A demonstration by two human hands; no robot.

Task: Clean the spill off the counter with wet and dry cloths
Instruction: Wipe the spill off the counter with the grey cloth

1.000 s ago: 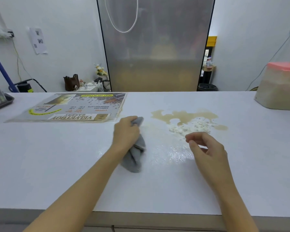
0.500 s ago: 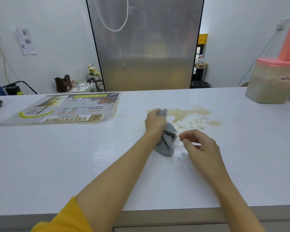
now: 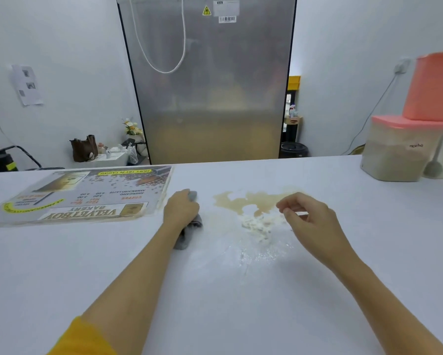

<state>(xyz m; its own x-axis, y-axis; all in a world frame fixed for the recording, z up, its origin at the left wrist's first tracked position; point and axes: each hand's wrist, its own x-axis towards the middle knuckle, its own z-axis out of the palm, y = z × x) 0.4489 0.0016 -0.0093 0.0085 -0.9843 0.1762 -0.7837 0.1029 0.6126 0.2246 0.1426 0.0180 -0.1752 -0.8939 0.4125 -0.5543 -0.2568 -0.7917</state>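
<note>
**White bench, spill in the middle**

The bench carries a laminated menu sheet at far left, a grey cloth beside it, a brown puddle with white crumbs, and a pink-lidded container far right.

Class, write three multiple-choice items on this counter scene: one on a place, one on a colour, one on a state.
1. Where does the menu sheet lie relative to the spill?
A left
B right
C on top
2. What colour is the cloth?
A yellow
B grey
C red
3. What is the right hand holding?
A a cloth
B a cup
C nothing

Answers: 1 A, the sheet lies beyond the left hand, away from the spill. 2 B, grey folds show under that hand. 3 C, its loosely curled fingers are empty.
</note>
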